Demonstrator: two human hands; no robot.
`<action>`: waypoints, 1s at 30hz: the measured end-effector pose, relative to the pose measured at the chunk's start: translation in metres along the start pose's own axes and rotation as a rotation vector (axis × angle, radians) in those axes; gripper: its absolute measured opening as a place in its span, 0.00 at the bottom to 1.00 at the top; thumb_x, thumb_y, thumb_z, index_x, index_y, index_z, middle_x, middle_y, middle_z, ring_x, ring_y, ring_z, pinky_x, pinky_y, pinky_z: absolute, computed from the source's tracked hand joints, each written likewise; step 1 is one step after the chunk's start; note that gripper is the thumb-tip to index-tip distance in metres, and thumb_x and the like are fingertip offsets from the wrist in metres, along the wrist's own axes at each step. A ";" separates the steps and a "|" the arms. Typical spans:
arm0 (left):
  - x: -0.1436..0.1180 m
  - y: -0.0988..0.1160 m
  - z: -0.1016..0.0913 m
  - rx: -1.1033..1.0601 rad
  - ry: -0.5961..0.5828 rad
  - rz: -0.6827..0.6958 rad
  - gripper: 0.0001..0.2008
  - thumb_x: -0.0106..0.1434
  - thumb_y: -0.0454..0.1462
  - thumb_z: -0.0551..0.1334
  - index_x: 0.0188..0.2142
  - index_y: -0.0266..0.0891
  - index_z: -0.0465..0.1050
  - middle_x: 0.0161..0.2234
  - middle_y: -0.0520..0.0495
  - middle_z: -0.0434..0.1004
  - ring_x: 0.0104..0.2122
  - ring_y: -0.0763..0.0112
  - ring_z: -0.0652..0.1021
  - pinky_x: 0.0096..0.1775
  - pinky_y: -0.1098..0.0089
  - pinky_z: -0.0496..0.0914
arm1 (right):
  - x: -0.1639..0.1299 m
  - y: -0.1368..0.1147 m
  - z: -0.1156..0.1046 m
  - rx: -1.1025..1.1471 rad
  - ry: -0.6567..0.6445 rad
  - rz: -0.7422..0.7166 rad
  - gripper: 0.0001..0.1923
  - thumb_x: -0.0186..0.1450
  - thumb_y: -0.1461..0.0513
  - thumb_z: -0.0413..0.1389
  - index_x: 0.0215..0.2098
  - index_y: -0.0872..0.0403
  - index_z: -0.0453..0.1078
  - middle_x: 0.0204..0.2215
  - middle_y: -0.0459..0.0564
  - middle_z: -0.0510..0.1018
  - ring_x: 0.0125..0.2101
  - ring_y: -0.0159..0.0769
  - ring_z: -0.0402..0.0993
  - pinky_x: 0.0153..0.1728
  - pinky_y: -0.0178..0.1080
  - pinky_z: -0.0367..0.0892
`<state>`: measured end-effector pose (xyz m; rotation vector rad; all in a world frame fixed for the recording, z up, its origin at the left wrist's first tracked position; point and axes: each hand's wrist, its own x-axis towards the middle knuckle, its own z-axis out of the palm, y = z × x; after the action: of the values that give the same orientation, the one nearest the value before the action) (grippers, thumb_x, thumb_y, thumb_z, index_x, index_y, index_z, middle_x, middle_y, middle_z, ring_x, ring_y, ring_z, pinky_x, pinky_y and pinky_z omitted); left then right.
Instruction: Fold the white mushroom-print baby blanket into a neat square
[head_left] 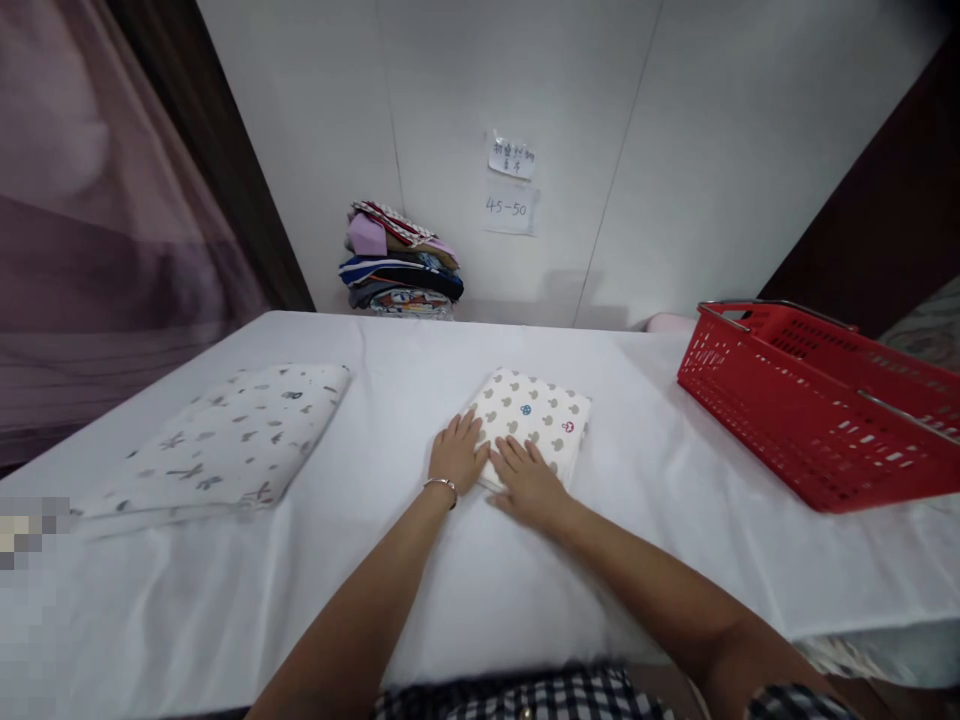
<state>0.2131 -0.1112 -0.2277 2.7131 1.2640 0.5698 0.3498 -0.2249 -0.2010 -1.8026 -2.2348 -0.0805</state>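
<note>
At the table's middle, the left hand [456,455] and right hand [527,485] lie flat, fingers unclenched, pressing the near edge of a folded mouse-print cloth [534,420]; smoothing seems underway, and lifting it next would call for a grip under both edges.

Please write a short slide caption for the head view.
Both hands, left and right, press a folded patterned cloth flat.

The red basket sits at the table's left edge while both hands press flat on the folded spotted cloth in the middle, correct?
Not quite. The head view shows the red basket at the table's right edge. Both the left hand and right hand do press flat on the folded spotted cloth.
</note>
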 end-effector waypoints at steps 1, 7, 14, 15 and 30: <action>0.003 -0.001 -0.003 -0.010 -0.033 -0.006 0.22 0.63 0.43 0.49 0.57 0.44 0.60 0.62 0.47 0.54 0.60 0.58 0.57 0.55 0.57 0.58 | 0.000 0.000 0.008 -0.034 -0.030 -0.012 0.34 0.63 0.51 0.51 0.62 0.59 0.52 0.62 0.63 0.52 0.62 0.51 0.44 0.58 0.56 0.45; 0.039 0.007 -0.019 -0.055 -0.162 -0.103 0.22 0.64 0.45 0.48 0.55 0.44 0.62 0.62 0.44 0.55 0.60 0.59 0.57 0.56 0.53 0.56 | -0.007 -0.003 0.026 -0.081 -0.039 -0.022 0.37 0.64 0.47 0.46 0.63 0.61 0.47 0.63 0.64 0.46 0.63 0.51 0.38 0.59 0.56 0.41; 0.046 0.009 -0.003 -0.052 -0.180 -0.105 0.26 0.65 0.48 0.44 0.59 0.43 0.54 0.63 0.41 0.49 0.58 0.57 0.60 0.50 0.55 0.62 | -0.006 0.000 0.007 0.057 -0.096 -0.013 0.31 0.65 0.47 0.44 0.60 0.55 0.56 0.62 0.59 0.52 0.62 0.47 0.44 0.58 0.52 0.46; 0.045 0.008 -0.002 -0.048 -0.180 -0.103 0.26 0.65 0.48 0.44 0.60 0.43 0.53 0.63 0.41 0.49 0.58 0.57 0.61 0.50 0.55 0.62 | -0.002 0.006 0.001 0.084 -0.098 0.002 0.28 0.66 0.47 0.42 0.59 0.53 0.58 0.62 0.56 0.54 0.62 0.45 0.46 0.58 0.51 0.47; 0.045 0.009 -0.005 -0.034 -0.214 -0.138 0.27 0.64 0.49 0.42 0.60 0.45 0.52 0.64 0.45 0.48 0.56 0.53 0.62 0.52 0.52 0.60 | 0.033 0.105 0.011 -0.071 -0.129 0.526 0.33 0.67 0.47 0.37 0.62 0.59 0.49 0.64 0.58 0.47 0.63 0.48 0.38 0.58 0.50 0.36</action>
<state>0.2441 -0.0829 -0.2076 2.5516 1.3566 0.2759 0.4435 -0.1672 -0.2167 -2.4301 -1.7759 0.0627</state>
